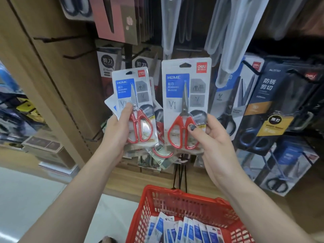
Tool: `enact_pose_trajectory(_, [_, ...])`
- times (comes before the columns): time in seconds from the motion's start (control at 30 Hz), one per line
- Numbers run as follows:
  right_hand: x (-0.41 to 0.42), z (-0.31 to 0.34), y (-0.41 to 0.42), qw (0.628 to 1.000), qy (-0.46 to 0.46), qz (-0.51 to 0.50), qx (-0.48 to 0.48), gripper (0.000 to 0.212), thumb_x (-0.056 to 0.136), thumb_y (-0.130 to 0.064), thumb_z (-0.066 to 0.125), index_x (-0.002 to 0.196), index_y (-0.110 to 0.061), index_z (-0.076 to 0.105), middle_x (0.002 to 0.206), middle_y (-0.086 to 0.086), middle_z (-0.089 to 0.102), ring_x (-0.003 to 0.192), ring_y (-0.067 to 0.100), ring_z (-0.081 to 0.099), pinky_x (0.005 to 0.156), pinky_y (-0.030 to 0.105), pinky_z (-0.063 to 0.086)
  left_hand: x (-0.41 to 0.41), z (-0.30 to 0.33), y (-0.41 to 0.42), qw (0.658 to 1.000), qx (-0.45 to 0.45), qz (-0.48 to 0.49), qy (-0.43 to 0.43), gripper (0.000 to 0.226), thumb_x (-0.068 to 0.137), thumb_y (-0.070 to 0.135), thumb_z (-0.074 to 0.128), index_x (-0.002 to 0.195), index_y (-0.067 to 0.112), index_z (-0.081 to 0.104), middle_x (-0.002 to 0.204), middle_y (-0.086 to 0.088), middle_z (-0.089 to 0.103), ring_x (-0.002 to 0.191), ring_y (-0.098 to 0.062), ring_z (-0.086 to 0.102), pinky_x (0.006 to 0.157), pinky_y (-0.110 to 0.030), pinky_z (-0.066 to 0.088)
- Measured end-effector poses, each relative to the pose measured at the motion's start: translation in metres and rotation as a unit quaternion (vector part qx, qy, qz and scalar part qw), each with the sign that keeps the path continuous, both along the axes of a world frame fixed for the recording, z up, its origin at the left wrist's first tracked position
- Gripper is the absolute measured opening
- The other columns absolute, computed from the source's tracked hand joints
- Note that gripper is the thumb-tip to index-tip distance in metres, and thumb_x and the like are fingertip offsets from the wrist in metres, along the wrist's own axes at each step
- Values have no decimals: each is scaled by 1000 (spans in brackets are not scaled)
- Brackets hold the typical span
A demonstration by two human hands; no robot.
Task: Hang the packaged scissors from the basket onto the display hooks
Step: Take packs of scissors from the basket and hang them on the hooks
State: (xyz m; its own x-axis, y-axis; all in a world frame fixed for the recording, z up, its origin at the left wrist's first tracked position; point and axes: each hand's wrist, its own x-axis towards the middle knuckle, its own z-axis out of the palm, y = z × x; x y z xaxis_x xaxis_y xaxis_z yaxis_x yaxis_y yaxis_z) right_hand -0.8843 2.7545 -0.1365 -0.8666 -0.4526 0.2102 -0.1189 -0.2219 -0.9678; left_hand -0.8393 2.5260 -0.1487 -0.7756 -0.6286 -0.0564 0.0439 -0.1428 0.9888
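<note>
My left hand [116, 132] grips a small stack of packaged red-handled scissors [135, 102], thumb across the front pack. My right hand [215, 137] pinches one larger pack of red-handled scissors [185, 102] by its lower right corner and holds it upright. Both packs are raised in front of the display, their hang holes at the top. Bare black display hooks [77, 56] stick out of the brown panel at the left. Below stands a red basket [182, 200] with several more blue-and-white scissor packs [185, 230] inside.
Other packaged scissors fill the display: pink cards [114, 18] and clear packs [171, 27] above, black-handled packs [270, 102] at the right. A wooden shelf base [136, 179] runs under the hooks. At the left lie a pale floor [35, 199] and blurred stock.
</note>
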Motion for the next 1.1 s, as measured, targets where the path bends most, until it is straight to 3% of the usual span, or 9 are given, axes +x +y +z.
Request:
enact_pose_trajectory(0.2, [-6,3,-12,998,-45,-38,-8,20,106,-10,57,120,-17,70,111,20,76,105,37,75,92,60,59,-8,-3,-3,1000,-11,24,10,30,105,55,55,121,33,66,102,9,82,92,-13,81,74,-31,63])
enact_pose_trajectory(0.4, [-47,15,-40,990,-90,-105,20,21,103,-15,61,124,-17,65,113,9,77,104,26,76,87,40,63,-11,-4,-7,998,-38,50,14,27,106,53,55,119,34,69,104,7,82,94,-15,80,87,-42,64])
enact_pose_trajectory(0.5, [-78,24,-64,980,-116,-157,45,9,102,-19,63,110,-22,65,118,13,75,113,32,71,105,50,53,-13,-5,-5,997,-46,62,4,24,106,52,55,110,34,70,98,6,82,90,-16,81,89,-46,64])
enact_pose_trajectory(0.57, [-96,28,-76,974,-129,-176,55,5,101,-16,62,99,-18,67,115,19,75,113,38,70,106,54,52,-14,-5,-3,996,-51,68,-3,25,106,53,55,104,34,71,97,5,82,90,-18,80,92,-51,63])
enact_pose_trajectory(0.67, [-114,23,-86,973,-146,-169,54,7,100,-15,62,96,-19,67,109,14,77,108,32,73,98,43,57,-16,-4,0,997,-52,58,-11,25,104,57,55,92,43,71,95,8,82,89,-16,80,94,-53,62])
enact_pose_trajectory(0.77, [-122,16,-88,974,-143,-163,68,1,99,-23,64,100,-23,64,112,7,76,109,24,72,96,33,55,-20,-5,6,998,-47,37,-9,21,104,58,55,102,41,68,95,11,81,89,-13,80,90,-48,64])
enact_pose_trajectory(0.83, [-123,9,-85,971,-149,-154,104,18,98,-32,66,113,-22,63,120,6,73,114,24,68,105,38,51,-23,-5,11,999,-48,26,-6,21,105,56,55,107,39,67,94,13,81,88,-10,80,87,-43,65])
enact_pose_trajectory(0.93, [-119,1,-78,960,-172,-142,173,64,92,-50,65,145,-17,49,133,-3,61,124,21,56,110,39,41,-26,-4,17,999,-39,5,-6,23,104,55,55,115,38,66,98,13,81,91,-9,80,87,-41,65])
enact_pose_trajectory(1.1, [-92,1,-66,948,-199,-107,225,99,70,-84,59,152,-30,44,144,0,58,130,30,58,114,53,42,-26,-5,21,999,-28,-11,-11,31,105,55,53,122,34,68,102,10,82,93,-11,80,90,-42,64])
